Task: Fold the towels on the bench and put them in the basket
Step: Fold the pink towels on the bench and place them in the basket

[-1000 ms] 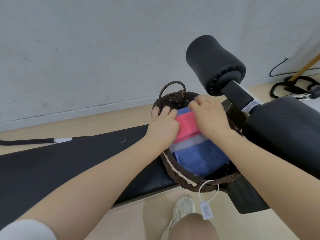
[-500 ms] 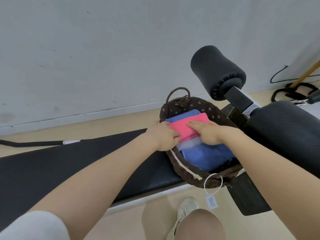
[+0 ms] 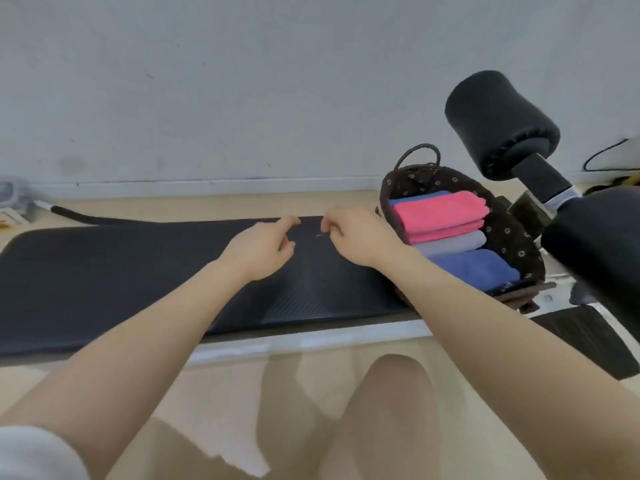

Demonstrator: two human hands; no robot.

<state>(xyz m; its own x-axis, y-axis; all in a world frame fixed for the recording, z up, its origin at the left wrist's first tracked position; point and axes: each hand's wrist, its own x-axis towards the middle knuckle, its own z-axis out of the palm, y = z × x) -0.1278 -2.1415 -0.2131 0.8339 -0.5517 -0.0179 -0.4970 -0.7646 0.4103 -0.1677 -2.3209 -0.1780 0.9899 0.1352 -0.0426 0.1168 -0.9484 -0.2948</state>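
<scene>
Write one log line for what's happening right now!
left hand: loose, empty, over bench | right hand: loose, empty | basket: pink towel, grey towel, blue towel folded inside

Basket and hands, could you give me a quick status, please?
Left hand, right hand empty over bench. Folded towels in basket. Nothing obstructing.

A single wide-angle view looks from the person's head forward and steeply down, close over the long black padded bench point(image 3: 104, 271), which runs across the middle of the frame. It faces the pale grey wall point(image 3: 242, 81) filling the upper half. Both bare forearms reach in from the lower corners, and the dark brown woven basket point(image 3: 512, 237) sits at centre right.
</scene>
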